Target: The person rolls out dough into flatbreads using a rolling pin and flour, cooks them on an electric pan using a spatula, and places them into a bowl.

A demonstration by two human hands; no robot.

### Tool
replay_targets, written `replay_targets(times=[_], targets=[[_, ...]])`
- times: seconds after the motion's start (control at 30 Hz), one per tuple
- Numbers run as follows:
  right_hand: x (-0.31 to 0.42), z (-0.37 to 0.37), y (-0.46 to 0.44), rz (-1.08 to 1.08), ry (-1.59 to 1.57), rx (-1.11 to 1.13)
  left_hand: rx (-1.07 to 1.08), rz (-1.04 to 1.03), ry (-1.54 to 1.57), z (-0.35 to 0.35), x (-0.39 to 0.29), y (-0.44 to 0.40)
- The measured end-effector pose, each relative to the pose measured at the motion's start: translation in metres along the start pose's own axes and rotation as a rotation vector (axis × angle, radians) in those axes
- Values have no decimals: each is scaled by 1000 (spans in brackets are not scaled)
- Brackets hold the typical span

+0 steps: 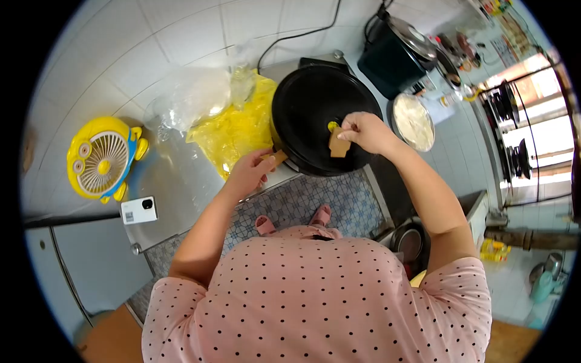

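Note:
A round black griddle (315, 103) stands on the metal counter, with a small yellow blob (333, 126) on its dark surface. Over the griddle, just beside the blob, my right hand (362, 132) pinches a flat tan scraper (339, 145). At the griddle's lower left edge my left hand (251, 169) has its fingers closed on a tan piece (279, 158), partly hidden by the fingers. Yellow plastic sheeting (236, 130) lies left of the griddle, close to my left hand.
Clear plastic bags (196, 97) lie behind the yellow sheeting. A yellow fan (101, 158) and a white phone (139, 210) are at the left. A bowl of pale batter or dough (413, 122) and a dark cooker (393, 57) stand at the right.

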State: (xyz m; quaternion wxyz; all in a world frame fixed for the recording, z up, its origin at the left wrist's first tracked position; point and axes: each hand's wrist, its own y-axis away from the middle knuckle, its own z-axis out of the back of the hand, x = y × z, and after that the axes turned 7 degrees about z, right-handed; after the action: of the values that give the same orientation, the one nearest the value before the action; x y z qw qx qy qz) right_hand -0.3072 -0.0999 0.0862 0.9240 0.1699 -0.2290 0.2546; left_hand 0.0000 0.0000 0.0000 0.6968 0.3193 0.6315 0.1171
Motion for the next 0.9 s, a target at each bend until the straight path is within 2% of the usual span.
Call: replay_targets(times=[0.07,0.1,0.17,0.23,0.33,0.43,0.53,0.57,0.67,0.77,0.8,0.9], targets=[[7,-2,9,41,40,-116,-61,-18,68,-3,6,6],[5,-19,-13,121,46,-249,-131,-71,17,28,0,-1],[1,-34,9,152,140,-368,-148,-66,111,17,19,6],[6,-43,29,95,283,-458,-157,-56,142,10,25,18],[32,-57,60,66,251,-646,-181,-32,178,14,41,27],[43,-92,107,171,219,-887,-147,-8,151,4,62,24],[56,-133,186,56,184,-874,-45,25,78,-30,83,38],[61,-146,213,2,170,-871,58,-9,34,-44,90,39],[80,-189,296,-215,101,-904,169,-39,-205,-103,80,71],[112,-245,368,-377,94,-1096,342,-55,-379,-155,83,98],[120,-262,388,-443,82,-1109,423,-142,-445,-174,90,95],[156,-302,457,-633,0,-1127,559,-181,-642,-240,104,125]])
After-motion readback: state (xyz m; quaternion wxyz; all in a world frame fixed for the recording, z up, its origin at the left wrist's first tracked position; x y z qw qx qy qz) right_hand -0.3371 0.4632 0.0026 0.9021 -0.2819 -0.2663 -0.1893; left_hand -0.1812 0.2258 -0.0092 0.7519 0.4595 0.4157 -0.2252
